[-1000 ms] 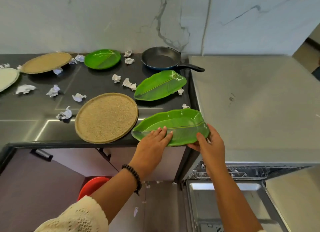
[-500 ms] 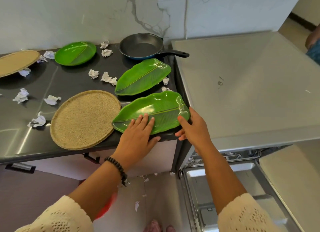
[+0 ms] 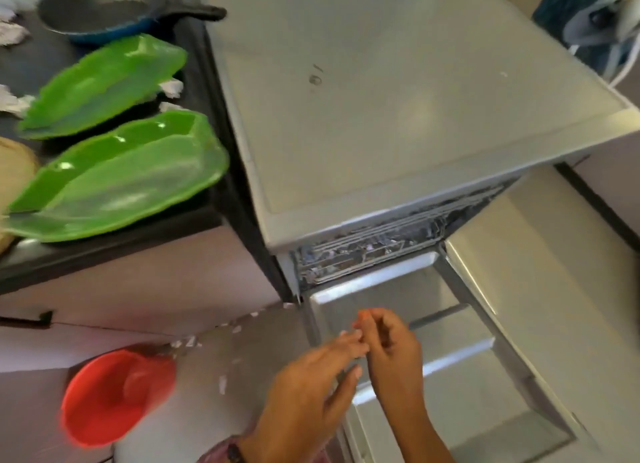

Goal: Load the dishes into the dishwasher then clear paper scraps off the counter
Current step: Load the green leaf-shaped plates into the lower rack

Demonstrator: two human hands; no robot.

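Observation:
Two green leaf-shaped plates lie on the dark counter, the nearer plate [image 3: 121, 182] overhanging the front edge and the farther plate [image 3: 100, 85] behind it. A dark frying pan [image 3: 104, 9] sits at the back. The dishwasher [image 3: 381, 99] stands to the right with its door [image 3: 467, 393] folded down and a rack [image 3: 381, 248] just showing inside. My left hand [image 3: 311, 386] and my right hand [image 3: 391, 351] hover close together over the door's left side, both holding nothing, left fingers straight, right fingers loosely curled. White paper scraps [image 3: 171, 86] lie beside the plates. The view is blurred.
A red bin [image 3: 110, 397] stands on the floor below the counter, with small paper bits [image 3: 221, 383] scattered near it. A woven round mat [image 3: 14, 164] pokes in at the left edge. A cabinet panel [image 3: 554, 272] stands right of the door.
Both hands have left the nearer green plate and dropped down over the open dishwasher door. The plate stays on the counter's edge. The view has swung right and downward.

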